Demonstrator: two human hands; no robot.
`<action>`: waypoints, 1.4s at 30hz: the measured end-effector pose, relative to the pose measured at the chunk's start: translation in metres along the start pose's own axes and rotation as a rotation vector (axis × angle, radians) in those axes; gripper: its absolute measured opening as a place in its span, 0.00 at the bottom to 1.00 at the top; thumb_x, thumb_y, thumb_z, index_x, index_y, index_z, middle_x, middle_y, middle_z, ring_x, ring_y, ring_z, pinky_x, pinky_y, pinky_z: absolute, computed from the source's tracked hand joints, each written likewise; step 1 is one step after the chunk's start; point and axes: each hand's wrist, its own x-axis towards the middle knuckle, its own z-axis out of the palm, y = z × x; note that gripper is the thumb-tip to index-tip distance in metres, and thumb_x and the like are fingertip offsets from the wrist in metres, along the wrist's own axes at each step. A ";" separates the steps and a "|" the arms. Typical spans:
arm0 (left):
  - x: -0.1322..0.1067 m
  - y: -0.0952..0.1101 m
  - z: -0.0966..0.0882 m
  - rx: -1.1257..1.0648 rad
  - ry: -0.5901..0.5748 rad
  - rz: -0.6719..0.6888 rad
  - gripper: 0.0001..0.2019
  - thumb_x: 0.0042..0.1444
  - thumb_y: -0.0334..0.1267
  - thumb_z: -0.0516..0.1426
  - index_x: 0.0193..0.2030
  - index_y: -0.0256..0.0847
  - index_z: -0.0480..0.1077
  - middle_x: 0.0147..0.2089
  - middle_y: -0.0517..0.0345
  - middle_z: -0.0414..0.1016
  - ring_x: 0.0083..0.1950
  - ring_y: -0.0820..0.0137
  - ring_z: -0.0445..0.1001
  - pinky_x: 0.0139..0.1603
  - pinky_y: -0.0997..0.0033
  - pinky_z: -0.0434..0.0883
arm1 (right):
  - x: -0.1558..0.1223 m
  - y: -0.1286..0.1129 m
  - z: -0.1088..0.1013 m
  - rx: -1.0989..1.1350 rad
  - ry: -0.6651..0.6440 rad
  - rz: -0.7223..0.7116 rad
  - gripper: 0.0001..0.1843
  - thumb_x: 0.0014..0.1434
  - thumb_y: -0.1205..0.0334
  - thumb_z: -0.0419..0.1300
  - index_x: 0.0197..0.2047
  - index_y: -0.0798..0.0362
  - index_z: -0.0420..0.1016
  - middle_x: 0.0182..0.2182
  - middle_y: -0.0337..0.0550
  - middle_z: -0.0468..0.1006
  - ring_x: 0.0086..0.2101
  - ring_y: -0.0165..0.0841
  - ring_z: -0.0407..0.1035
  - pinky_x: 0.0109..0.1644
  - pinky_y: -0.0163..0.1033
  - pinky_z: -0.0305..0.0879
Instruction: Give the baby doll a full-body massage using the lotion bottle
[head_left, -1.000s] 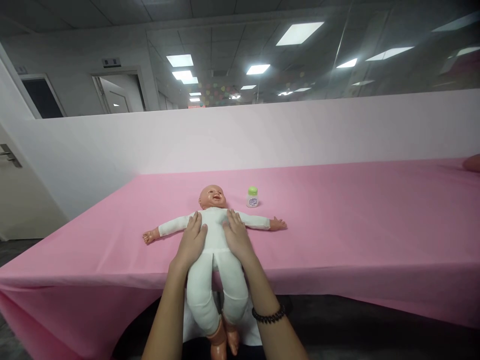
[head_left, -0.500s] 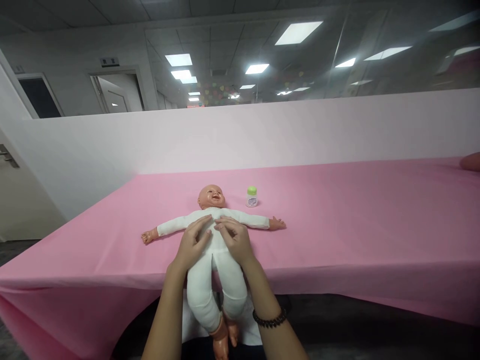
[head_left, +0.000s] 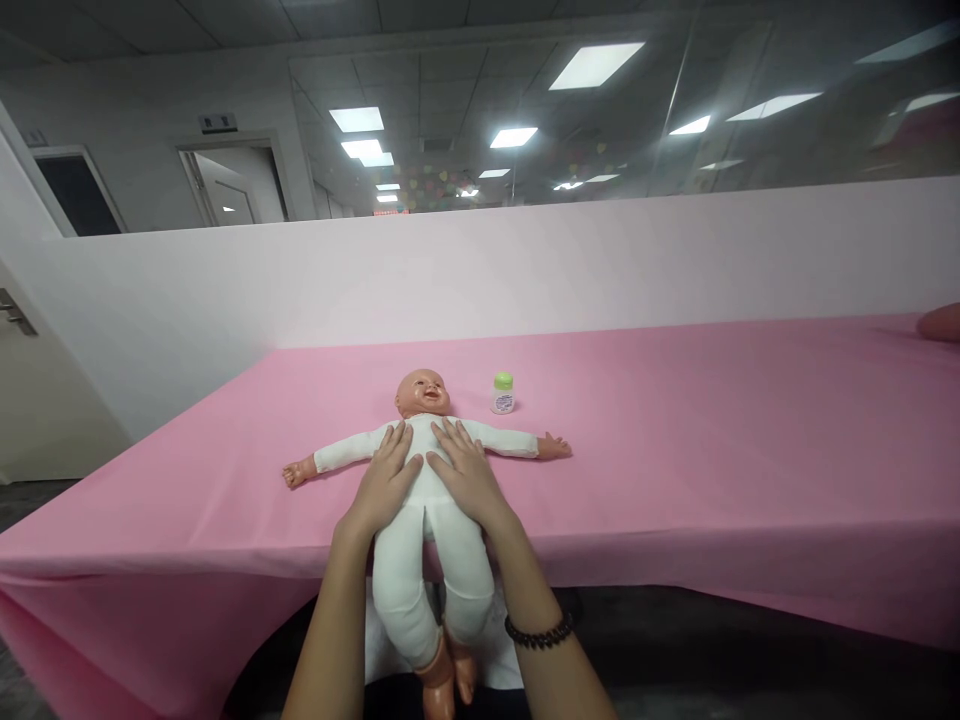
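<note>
A baby doll (head_left: 429,490) with a white cloth body lies on its back, head away from me and arms stretched out to the sides. Its legs hang over the table's front edge toward my lap. My left hand (head_left: 386,480) rests flat on the left part of its chest, fingers extended and thumb turned inward. On the right part of the chest lies my right hand (head_left: 470,475), its fingers also spread and flat. Between the two hands a strip of white cloth shows. Just right of the doll's head stands a small white jar with a green lid (head_left: 503,393).
A pink cloth (head_left: 675,430) covers the table and drapes over its front edge. Behind it rises a low white wall (head_left: 570,265) with glass above. Part of a skin-toned rounded object (head_left: 939,323) shows at the far right edge.
Both hands have turned outward and flattened; their fingertips, close together at mid-chest before, now point up toward the doll's shoulders. The doll and jar have not moved.
</note>
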 end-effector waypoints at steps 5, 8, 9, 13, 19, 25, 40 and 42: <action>-0.001 -0.007 0.004 -0.036 0.056 -0.048 0.36 0.67 0.52 0.48 0.76 0.37 0.48 0.80 0.51 0.37 0.80 0.60 0.34 0.78 0.50 0.38 | 0.002 0.007 0.004 0.069 0.068 0.111 0.41 0.67 0.44 0.47 0.76 0.57 0.46 0.75 0.44 0.42 0.74 0.41 0.31 0.76 0.55 0.28; -0.001 -0.014 0.008 -0.130 0.150 -0.107 0.34 0.67 0.49 0.49 0.75 0.35 0.50 0.79 0.48 0.40 0.80 0.60 0.38 0.78 0.50 0.41 | 0.002 0.012 0.007 0.150 0.142 0.149 0.42 0.66 0.48 0.47 0.75 0.64 0.47 0.75 0.50 0.44 0.74 0.41 0.36 0.76 0.51 0.33; 0.000 -0.016 0.009 -0.163 0.195 -0.122 0.33 0.67 0.48 0.49 0.75 0.35 0.52 0.79 0.46 0.42 0.80 0.59 0.41 0.78 0.50 0.42 | 0.002 0.014 0.007 0.175 0.186 0.153 0.41 0.66 0.49 0.47 0.74 0.64 0.50 0.74 0.52 0.47 0.73 0.42 0.39 0.76 0.51 0.35; -0.002 -0.015 0.010 -0.232 0.401 -0.043 0.24 0.64 0.43 0.53 0.63 0.35 0.69 0.70 0.42 0.65 0.73 0.57 0.62 0.74 0.50 0.58 | -0.003 0.013 0.006 0.261 0.460 0.136 0.30 0.63 0.53 0.49 0.60 0.60 0.74 0.62 0.55 0.73 0.63 0.46 0.65 0.69 0.51 0.56; -0.013 -0.002 0.003 -0.287 0.497 0.223 0.14 0.61 0.37 0.53 0.48 0.39 0.77 0.52 0.49 0.81 0.57 0.58 0.77 0.61 0.55 0.72 | -0.009 0.009 0.005 0.463 0.588 -0.136 0.16 0.55 0.64 0.50 0.34 0.51 0.81 0.37 0.46 0.85 0.45 0.42 0.78 0.55 0.47 0.72; -0.012 -0.004 0.000 -0.196 0.140 0.322 0.20 0.64 0.39 0.53 0.60 0.45 0.74 0.65 0.53 0.74 0.70 0.58 0.66 0.74 0.49 0.58 | -0.010 0.008 0.003 0.339 0.257 -0.358 0.20 0.57 0.69 0.53 0.45 0.47 0.84 0.48 0.41 0.83 0.58 0.41 0.71 0.66 0.51 0.63; -0.003 -0.016 0.005 -0.141 0.092 0.035 0.31 0.68 0.50 0.50 0.75 0.44 0.54 0.79 0.53 0.42 0.80 0.60 0.37 0.78 0.48 0.42 | -0.004 0.004 -0.001 0.089 0.023 -0.017 0.29 0.68 0.49 0.52 0.71 0.40 0.62 0.74 0.38 0.48 0.74 0.42 0.35 0.74 0.61 0.31; -0.004 -0.017 0.006 -0.149 0.096 0.013 0.32 0.67 0.52 0.50 0.75 0.44 0.53 0.80 0.53 0.41 0.80 0.60 0.36 0.78 0.48 0.41 | -0.003 0.008 0.002 0.127 0.054 0.031 0.33 0.67 0.46 0.53 0.72 0.42 0.59 0.75 0.39 0.45 0.74 0.43 0.32 0.74 0.60 0.32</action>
